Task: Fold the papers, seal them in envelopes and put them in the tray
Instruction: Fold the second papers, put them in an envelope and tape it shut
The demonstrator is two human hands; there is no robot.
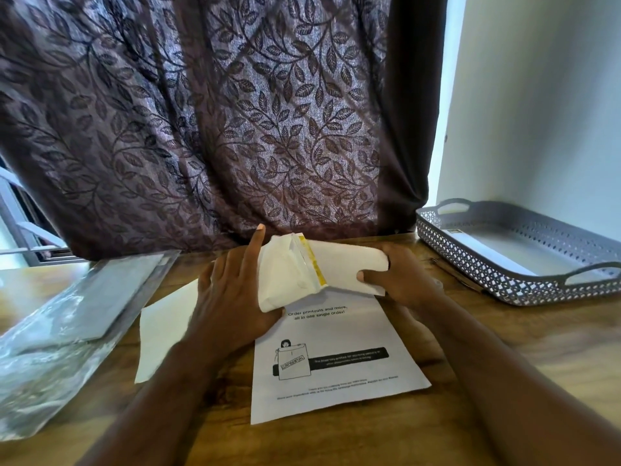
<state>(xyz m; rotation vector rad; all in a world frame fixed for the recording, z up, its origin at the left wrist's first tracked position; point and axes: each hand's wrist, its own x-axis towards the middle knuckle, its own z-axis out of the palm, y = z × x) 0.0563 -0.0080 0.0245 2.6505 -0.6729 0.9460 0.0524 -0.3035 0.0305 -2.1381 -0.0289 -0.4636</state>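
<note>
Pinching folded paper (347, 264) by its right end, right fingers (368, 275); left fingers (254, 243) clasping envelope (285, 275), forefinger straight.

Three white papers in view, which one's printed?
The flat white sheet between the forearms: black text and a drawing. The sheet left of it and the folded paper in the right hand show plain white.
</note>
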